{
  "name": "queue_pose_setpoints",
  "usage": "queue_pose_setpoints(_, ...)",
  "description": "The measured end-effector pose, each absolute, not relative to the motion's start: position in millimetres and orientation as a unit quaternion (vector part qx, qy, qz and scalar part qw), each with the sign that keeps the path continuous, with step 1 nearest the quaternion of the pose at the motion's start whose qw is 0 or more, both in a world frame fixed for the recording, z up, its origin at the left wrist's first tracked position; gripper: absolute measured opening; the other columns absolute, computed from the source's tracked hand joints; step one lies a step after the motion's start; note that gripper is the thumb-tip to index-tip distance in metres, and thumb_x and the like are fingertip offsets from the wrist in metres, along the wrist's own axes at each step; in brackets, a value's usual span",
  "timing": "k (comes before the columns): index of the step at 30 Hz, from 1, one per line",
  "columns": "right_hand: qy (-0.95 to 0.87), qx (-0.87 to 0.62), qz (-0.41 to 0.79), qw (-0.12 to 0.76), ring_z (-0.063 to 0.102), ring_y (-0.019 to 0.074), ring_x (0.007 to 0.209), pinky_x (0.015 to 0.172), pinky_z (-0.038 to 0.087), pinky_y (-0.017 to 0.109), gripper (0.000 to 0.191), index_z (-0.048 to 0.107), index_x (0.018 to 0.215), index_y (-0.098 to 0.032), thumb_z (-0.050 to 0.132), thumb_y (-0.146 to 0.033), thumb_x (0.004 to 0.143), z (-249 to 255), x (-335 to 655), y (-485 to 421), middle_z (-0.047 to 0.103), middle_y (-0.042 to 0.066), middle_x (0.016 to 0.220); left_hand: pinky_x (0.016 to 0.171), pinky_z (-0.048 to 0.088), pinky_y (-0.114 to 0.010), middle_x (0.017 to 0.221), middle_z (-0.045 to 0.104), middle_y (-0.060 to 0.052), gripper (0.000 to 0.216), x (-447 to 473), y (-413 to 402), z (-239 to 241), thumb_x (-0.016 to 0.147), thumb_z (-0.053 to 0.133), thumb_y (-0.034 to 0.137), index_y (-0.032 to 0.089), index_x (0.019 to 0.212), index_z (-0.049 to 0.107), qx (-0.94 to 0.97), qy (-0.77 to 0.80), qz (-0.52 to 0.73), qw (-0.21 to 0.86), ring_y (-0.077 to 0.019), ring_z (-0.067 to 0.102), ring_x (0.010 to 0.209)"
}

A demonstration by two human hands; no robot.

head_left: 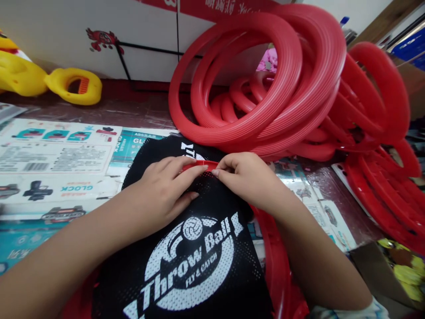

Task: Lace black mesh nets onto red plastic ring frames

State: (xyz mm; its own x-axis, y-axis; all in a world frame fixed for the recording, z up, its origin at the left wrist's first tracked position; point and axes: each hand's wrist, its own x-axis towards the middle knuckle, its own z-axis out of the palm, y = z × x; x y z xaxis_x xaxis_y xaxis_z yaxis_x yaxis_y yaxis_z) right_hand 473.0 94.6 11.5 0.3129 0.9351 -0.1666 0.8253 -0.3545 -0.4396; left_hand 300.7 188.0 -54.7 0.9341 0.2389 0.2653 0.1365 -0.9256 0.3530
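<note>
Black mesh fabric [232, 274] printed "Throw Ball FLY & CATCH" in white lies in front of me, draped over red plastic. Between my hands shows a narrow red plastic strip [207, 165], with mesh on both sides of it. My left hand [166, 184] holds the strip's left part, thumb and fingers closed over it. At its right end, my right hand [247, 177] pinches the strip or the mesh edge between thumb and forefinger. A curved red ring part [277, 261] comes out from under the fabric below my right forearm. Most of that ring is hidden.
Large red rings [239, 128] are piled behind my hands, with more red ring parts [381, 190] at the right. Printed cardboard sheets [63, 155] cover the table. Yellow plastic toys [75, 86] lie at the back left. A box [378, 270] with yellow items stands at lower right.
</note>
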Motion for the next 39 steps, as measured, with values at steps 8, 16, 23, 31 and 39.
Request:
queue_pose_setpoints(8,-0.553,-0.798,0.191,0.147,0.051,0.0111,0.059,0.055,0.030,0.025,0.016,0.069,0.072,-0.017,0.056,-0.019,0.080,6,474,96,0.064,0.001,0.066,0.094,0.043,-0.059,0.133,0.047,-0.019,0.042,300,188,-58,0.092,0.042,0.028,0.016,0.132,0.046,0.973,0.094,0.144,0.153,-0.0374,0.045,0.120)
queue_pose_setpoints(16,-0.555,-0.793,0.198,0.155,0.050,0.0105,0.059,0.056,0.031,0.024,0.016,0.069,0.074,-0.016,0.058,-0.023,0.083,4,476,99,0.063,0.001,0.065,0.095,0.042,-0.058,0.133,0.047,-0.018,0.041,301,185,-57,0.091,0.044,0.025,0.014,0.131,0.047,0.975,0.096,0.144,0.142,-0.0370,0.045,0.119)
queue_pose_setpoints(23,-0.549,-0.794,0.202,0.168,0.048,0.0098,0.058,0.057,0.030,0.024,0.016,0.069,0.074,-0.015,0.060,-0.023,0.084,2,475,100,0.061,0.000,0.062,0.095,0.042,-0.058,0.135,0.046,-0.017,0.042,299,185,-57,0.090,0.045,0.024,0.015,0.131,0.046,0.976,0.099,0.138,0.139,-0.0364,0.045,0.119)
queue_pose_setpoints(31,-0.549,-0.788,0.207,0.188,0.047,0.0094,0.057,0.058,0.031,0.024,0.018,0.068,0.072,-0.015,0.060,-0.025,0.084,-3,477,103,0.058,-0.001,0.060,0.096,0.042,-0.057,0.133,0.048,-0.017,0.043,302,184,-57,0.089,0.046,0.020,0.013,0.131,0.046,0.974,0.092,0.154,0.141,-0.0362,0.045,0.118)
queue_pose_setpoints(39,-0.554,-0.785,0.204,0.188,0.045,0.0083,0.054,0.056,0.030,0.023,0.018,0.068,0.071,-0.014,0.061,-0.024,0.084,-5,476,103,0.058,-0.002,0.058,0.097,0.042,-0.057,0.133,0.047,-0.018,0.042,301,183,-56,0.089,0.046,0.019,0.012,0.131,0.048,0.974,0.091,0.151,0.141,-0.0361,0.045,0.119)
